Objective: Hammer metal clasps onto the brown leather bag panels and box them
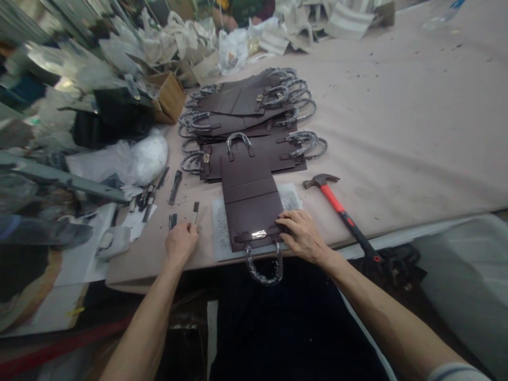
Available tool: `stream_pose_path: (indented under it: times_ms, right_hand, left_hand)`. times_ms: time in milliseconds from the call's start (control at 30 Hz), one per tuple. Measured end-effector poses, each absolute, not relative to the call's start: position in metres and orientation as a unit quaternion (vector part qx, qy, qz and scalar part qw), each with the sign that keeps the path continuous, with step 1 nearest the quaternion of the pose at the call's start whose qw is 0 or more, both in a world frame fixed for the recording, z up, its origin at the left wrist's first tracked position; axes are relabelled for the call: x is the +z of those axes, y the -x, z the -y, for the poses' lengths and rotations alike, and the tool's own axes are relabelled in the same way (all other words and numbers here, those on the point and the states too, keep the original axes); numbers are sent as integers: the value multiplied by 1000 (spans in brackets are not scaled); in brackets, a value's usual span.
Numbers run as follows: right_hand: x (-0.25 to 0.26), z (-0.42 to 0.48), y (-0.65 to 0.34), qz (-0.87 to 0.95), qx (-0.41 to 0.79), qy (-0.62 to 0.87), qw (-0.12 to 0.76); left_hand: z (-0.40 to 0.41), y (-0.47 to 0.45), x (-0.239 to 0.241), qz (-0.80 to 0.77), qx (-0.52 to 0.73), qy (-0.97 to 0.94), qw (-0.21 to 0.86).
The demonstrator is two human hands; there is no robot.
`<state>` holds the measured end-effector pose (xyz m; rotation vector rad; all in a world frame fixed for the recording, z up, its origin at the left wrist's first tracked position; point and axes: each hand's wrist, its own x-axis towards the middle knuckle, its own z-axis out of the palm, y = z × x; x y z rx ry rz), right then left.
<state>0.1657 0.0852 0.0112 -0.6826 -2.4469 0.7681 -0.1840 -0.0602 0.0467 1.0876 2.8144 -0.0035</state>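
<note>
Left hand [182, 241], left of brown panel [253, 209]: gripping thin tool [196, 207], base hidden. Right hand [302, 234] on panel's edge; can't tell grip.

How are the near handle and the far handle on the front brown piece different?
The near handle sticks out past the edge of the table; the far handle lies over a pile of brown pieces. The near handle has a shiny metal clasp beside it; the far handle shows none. The right hand is close to the near handle; no hand is by the far handle. Both are curved, plastic-wrapped loops.
</note>
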Motion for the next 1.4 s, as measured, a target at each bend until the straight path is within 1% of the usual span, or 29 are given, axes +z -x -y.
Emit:
stream_pose_path:
  times_ms: [67,167,233,300,367,467,600,733,900,1033,1133,1200,1333,1400]
  right_hand:
    - [11,-86,-165,900,274,245,235]
    - [16,-89,-162,916,244,237,213]
    - [23,-91,-158,935,217,216,176]
    - [31,-95,-153,959,188,177,119]
    - [40,-99,-147,977,153,134,56]
    - [51,-103,-139,993,92,75,-15]
    - [62,-101,-131,997,32,35,-60]
    - [66,-98,-129,997,29,39,-65]
    - [61,-98,-130,995,60,63,-56]
    - [53,-98,-132,992,88,82,-38]
    - [49,-96,-136,989,121,79,-18]
    - [46,-94,-138,988,130,78,-3]
    - [39,-92,-144,986,143,76,42]
    - [35,-92,-149,980,168,72,79]
  left_hand:
    - [68,177,42,-923,-16,-384,28]
    - [68,147,41,-871,49,-489,-17]
    - [64,121,43,-804,112,-584,13]
    - [59,100,48,-737,127,-662,52]
    - [52,86,52,-693,84,-713,68]
    - [44,79,58,-641,9,-763,77]
    - [40,78,62,-598,-40,-797,75]
    - [45,82,57,-576,-31,-815,59]
    - [58,96,40,-561,52,-826,19]
    - [66,107,24,-551,147,-821,27]
    - [67,115,15,-537,222,-812,46]
    - [67,118,11,-521,250,-815,48]
    - [67,121,7,-487,270,-831,18]
    - [70,119,4,-491,267,-829,-1]
